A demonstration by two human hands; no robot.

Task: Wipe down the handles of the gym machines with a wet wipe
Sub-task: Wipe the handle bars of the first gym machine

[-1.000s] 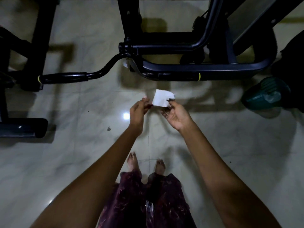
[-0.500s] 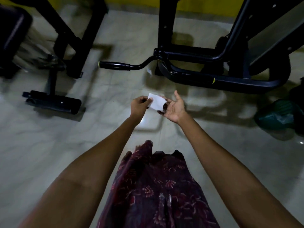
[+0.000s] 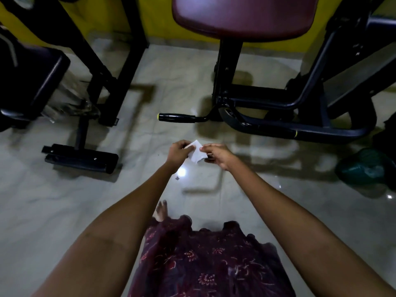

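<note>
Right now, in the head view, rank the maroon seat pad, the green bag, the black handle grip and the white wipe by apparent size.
1. maroon seat pad, cut off by the frame's top edge
2. green bag
3. black handle grip and white wipe: too alike to rank; the hands cover part of the wipe.

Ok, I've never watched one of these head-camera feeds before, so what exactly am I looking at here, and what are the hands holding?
The camera sits on the person's head and looks forward and down, so the two bare arms reaching in from the bottom are their own. The left hand and the right hand each pinch a side of a small white wet wipe, held above the pale glossy tiled floor. Just beyond it, a black foam-covered machine handle with a yellow end ring sticks out from a black steel machine frame. Above that is a maroon padded seat. A dark green bag lies on the floor at right.
</note>
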